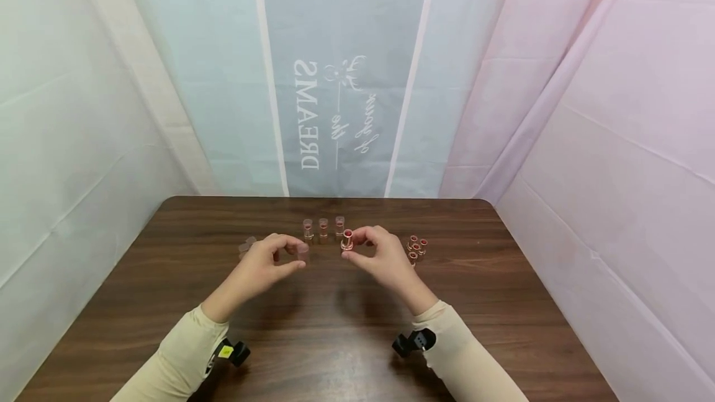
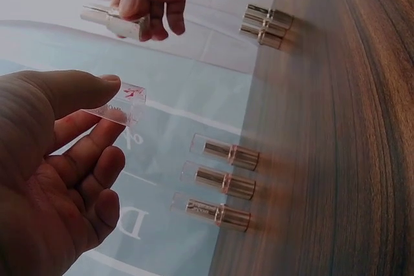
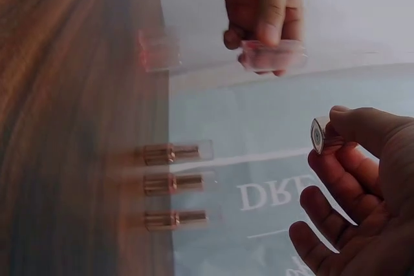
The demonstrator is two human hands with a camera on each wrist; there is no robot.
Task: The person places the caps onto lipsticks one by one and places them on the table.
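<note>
My left hand [image 1: 261, 270] pinches a clear lipstick cap [image 2: 134, 103] between thumb and fingertips, above the table. Opposite it, my right hand [image 1: 386, 258] holds an uncapped gold lipstick tube [image 1: 347, 240] by its lower part, the red tip facing up. The cap and the tube are apart, with a gap between the two hands. Behind them, three lipsticks [image 1: 323, 228] with clear caps on stand upright in a row. The right wrist view shows the held tube's round base [image 3: 317, 136]; the fingers hide much of the rest.
Several uncapped lipstick tubes [image 1: 416, 247] stand grouped right of my right hand. Loose clear caps [image 1: 246, 244] lie left of my left hand, partly hidden by it. The dark wooden table [image 1: 346, 352] ends at a lettered cloth backdrop [image 1: 346, 79].
</note>
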